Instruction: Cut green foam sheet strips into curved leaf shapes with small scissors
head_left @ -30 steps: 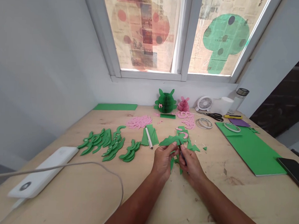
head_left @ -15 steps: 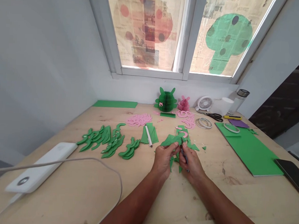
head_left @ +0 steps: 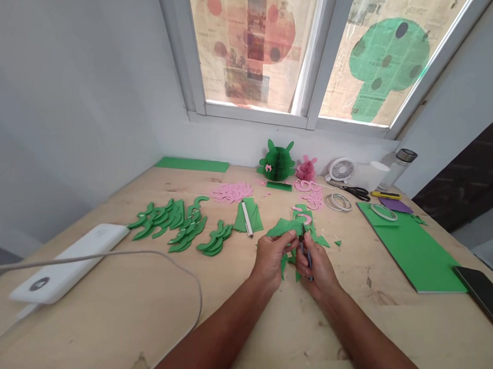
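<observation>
My left hand (head_left: 272,258) pinches a piece of green paper (head_left: 283,227) above the middle of the table. In my right hand (head_left: 319,265) is a small pair of scissors (head_left: 304,252) with dark handles, its blades at the paper's right edge. Green paper scraps (head_left: 320,240) and a curved pink scrap (head_left: 306,219) lie beneath and behind both hands. A white pen (head_left: 247,219) rests on green paper pieces (head_left: 255,215) to the left. Further left are stacks of curved green cutouts (head_left: 188,231).
Pink cutouts (head_left: 232,192) lie behind. A green honeycomb paper figure (head_left: 277,164) and a smaller pink one (head_left: 306,169) stand by the wall. Tape rolls (head_left: 338,202), black-handled scissors (head_left: 357,193), green sheets (head_left: 424,260) and a phone (head_left: 480,293) are right; a cabled power bank (head_left: 71,263) is left.
The view has shifted slightly. My hands stay together at the green paper, and the small scissors have turned a little against its edge.
</observation>
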`<state>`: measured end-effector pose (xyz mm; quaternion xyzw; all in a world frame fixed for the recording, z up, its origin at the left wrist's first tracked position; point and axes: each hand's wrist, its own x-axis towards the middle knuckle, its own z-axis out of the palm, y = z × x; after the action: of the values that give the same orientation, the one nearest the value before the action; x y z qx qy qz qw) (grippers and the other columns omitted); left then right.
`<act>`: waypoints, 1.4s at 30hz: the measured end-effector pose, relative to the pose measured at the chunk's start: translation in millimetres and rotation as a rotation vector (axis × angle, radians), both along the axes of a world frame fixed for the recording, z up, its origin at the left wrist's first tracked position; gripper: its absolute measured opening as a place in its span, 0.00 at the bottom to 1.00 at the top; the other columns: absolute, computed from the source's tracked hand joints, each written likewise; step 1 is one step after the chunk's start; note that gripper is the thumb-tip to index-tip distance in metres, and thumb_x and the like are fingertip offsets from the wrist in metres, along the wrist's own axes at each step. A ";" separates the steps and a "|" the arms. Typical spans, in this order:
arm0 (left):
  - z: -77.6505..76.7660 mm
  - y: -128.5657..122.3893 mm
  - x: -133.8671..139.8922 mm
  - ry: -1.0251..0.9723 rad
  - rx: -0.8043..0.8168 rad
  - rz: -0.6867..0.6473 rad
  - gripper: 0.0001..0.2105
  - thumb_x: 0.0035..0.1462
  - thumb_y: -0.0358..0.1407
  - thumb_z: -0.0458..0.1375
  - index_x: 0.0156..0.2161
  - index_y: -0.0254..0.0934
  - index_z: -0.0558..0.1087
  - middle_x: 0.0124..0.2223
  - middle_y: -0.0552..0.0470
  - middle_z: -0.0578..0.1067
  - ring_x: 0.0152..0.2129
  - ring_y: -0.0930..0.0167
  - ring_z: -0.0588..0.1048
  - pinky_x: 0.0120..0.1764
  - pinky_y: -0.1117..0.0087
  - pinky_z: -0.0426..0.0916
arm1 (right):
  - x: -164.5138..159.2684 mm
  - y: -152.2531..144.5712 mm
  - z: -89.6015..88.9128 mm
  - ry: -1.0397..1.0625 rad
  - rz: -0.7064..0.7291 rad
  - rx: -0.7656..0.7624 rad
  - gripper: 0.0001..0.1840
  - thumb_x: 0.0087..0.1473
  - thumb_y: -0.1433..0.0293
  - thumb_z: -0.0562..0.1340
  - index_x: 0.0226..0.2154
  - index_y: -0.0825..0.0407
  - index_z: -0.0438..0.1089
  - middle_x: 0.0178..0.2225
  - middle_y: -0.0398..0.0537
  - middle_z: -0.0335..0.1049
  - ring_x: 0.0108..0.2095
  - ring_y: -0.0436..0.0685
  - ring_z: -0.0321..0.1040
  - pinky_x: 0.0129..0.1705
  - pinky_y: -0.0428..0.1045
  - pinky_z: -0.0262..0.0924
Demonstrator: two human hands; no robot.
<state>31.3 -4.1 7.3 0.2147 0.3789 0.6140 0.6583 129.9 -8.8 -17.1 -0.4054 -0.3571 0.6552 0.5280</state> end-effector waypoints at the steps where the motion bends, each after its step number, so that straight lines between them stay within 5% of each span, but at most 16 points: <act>1: 0.3 0.0 0.1 -0.003 -0.002 0.003 0.07 0.35 0.32 0.66 0.20 0.31 0.74 0.19 0.54 0.71 0.20 0.75 0.70 0.33 0.72 0.67 | 0.0 0.0 -0.4 -0.001 0.000 0.003 0.28 0.49 0.51 0.59 0.12 0.53 0.54 0.10 0.34 0.46 0.10 0.41 0.37 0.12 0.41 0.31; 42: 2.3 -0.5 0.4 -0.047 -0.033 0.030 0.08 0.33 0.32 0.67 0.20 0.31 0.73 0.20 0.53 0.71 0.21 0.74 0.70 0.30 0.73 0.67 | -1.5 -1.1 -0.3 -0.076 -0.013 0.057 0.26 0.49 0.51 0.58 0.14 0.52 0.55 0.11 0.34 0.45 0.12 0.43 0.36 0.13 0.41 0.32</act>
<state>31.7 -4.6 9.6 0.1835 0.3765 0.6224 0.6612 128.4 -10.0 -17.3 -0.4169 -0.3929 0.6254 0.5297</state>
